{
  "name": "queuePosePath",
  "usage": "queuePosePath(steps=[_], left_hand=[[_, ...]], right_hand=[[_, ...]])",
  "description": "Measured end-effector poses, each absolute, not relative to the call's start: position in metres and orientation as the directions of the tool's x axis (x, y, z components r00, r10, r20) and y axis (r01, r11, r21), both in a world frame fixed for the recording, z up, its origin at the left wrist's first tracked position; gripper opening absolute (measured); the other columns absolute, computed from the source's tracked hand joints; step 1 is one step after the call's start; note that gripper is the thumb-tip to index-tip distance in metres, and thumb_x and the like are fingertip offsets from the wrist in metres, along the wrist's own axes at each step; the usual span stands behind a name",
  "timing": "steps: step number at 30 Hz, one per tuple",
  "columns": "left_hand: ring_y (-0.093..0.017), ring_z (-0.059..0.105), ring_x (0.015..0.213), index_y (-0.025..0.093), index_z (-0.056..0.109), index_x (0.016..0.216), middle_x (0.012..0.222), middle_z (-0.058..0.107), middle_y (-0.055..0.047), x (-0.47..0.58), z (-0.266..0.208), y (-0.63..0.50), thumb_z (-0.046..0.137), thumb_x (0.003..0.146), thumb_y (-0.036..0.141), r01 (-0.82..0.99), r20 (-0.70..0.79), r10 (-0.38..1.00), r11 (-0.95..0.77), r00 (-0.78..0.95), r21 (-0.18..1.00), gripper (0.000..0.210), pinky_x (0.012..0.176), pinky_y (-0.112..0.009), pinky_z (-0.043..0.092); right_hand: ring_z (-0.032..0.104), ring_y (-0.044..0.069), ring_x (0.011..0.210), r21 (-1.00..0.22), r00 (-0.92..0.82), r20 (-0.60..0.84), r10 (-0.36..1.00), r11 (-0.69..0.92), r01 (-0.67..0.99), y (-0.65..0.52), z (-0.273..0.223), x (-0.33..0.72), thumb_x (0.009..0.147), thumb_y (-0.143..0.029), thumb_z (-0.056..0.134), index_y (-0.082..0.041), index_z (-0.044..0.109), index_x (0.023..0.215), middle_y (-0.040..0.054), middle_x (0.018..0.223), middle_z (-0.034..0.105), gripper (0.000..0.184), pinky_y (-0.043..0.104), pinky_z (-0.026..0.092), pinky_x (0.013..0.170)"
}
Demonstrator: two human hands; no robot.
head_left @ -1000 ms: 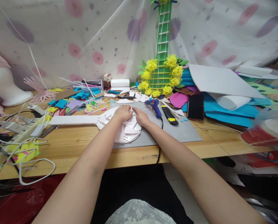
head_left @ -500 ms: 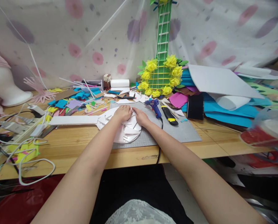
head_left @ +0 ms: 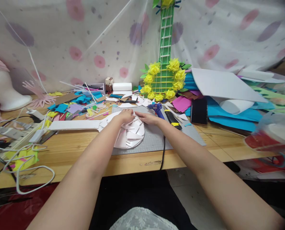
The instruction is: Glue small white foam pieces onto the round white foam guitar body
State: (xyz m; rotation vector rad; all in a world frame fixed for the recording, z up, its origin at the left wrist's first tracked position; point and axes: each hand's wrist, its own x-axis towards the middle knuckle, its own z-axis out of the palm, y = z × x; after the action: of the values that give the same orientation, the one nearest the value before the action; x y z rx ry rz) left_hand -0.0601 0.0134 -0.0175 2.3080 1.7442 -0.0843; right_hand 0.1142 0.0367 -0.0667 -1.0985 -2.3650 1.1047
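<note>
A white guitar-shaped cutout [head_left: 74,125] lies across the grey cutting mat, its long neck pointing left. Overlapping white scraps [head_left: 134,134] cover its round body. My left hand [head_left: 126,115] rests palm down on the upper part of the body, fingers lying over the scraps. Beside it, my right hand [head_left: 147,118] has its fingers stretched out flat onto the body's upper right edge. Whatever lies beneath both palms is hidden. A blue glue gun [head_left: 158,110] sits just behind my right wrist, with a yellow-and-black utility knife [head_left: 173,119] to its right.
The grey cutting mat [head_left: 191,138] lies on the wooden table [head_left: 68,156]. A green paper guitar with yellow flowers [head_left: 165,60] stands behind. Coloured scraps [head_left: 76,108] and tangled white cables [head_left: 34,166] are left; a phone [head_left: 199,110] and blue sheets [head_left: 230,116] are right.
My right hand has flattened, its fingers straightening over the scraps, and its wrist has shifted right, in front of the glue gun. My left hand stays on the body. The view has shifted slightly.
</note>
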Motion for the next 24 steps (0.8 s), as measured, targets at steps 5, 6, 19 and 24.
queuePosePath(steps=[5,6,19,24], left_hand=[[-0.019,0.053,0.113,0.020,0.048,0.126,0.128,0.056,-0.007,-0.076,-0.012,0.025,0.045,0.082,0.027,0.947,-0.334,0.895,-0.231,0.297,0.222,0.045,0.093,-0.027,0.041],[-0.018,0.055,0.111,0.022,0.046,0.128,0.128,0.056,-0.006,-0.079,-0.012,0.028,0.047,0.080,0.027,0.944,-0.357,0.883,-0.230,0.305,0.237,0.048,0.091,-0.026,0.042],[-0.019,0.050,0.118,0.019,0.041,0.132,0.134,0.050,-0.008,-0.079,-0.009,0.023,0.052,0.079,0.030,0.942,-0.342,0.882,-0.265,0.323,0.208,0.055,0.097,-0.027,0.038],[-0.020,0.053,0.113,0.021,0.043,0.130,0.129,0.055,-0.007,-0.081,-0.011,0.024,0.053,0.079,0.031,0.940,-0.329,0.887,-0.264,0.325,0.215,0.054,0.094,-0.027,0.040]], right_hand=[[0.027,0.020,0.137,-0.786,-0.742,-0.076,0.666,0.417,0.456,0.046,-0.067,0.123,0.085,-0.026,0.049,-0.026,0.027,0.143,-0.0005,0.149,0.027,0.063,0.040,0.018,0.112],[0.027,0.021,0.137,-0.784,-0.753,-0.065,0.655,0.433,0.445,0.046,-0.068,0.124,0.085,-0.027,0.050,-0.027,0.027,0.143,-0.0013,0.149,0.026,0.063,0.040,0.017,0.113],[0.026,0.019,0.138,-0.670,-0.712,-0.045,0.701,0.507,0.542,0.029,-0.074,0.120,0.090,-0.041,0.039,-0.025,0.020,0.146,0.0003,0.151,0.023,0.061,0.036,0.018,0.113],[0.028,0.017,0.137,-0.665,-0.707,0.011,0.708,0.533,0.523,0.025,-0.072,0.117,0.089,-0.038,0.040,-0.022,0.024,0.145,0.0027,0.150,0.026,0.060,0.034,0.020,0.112]])
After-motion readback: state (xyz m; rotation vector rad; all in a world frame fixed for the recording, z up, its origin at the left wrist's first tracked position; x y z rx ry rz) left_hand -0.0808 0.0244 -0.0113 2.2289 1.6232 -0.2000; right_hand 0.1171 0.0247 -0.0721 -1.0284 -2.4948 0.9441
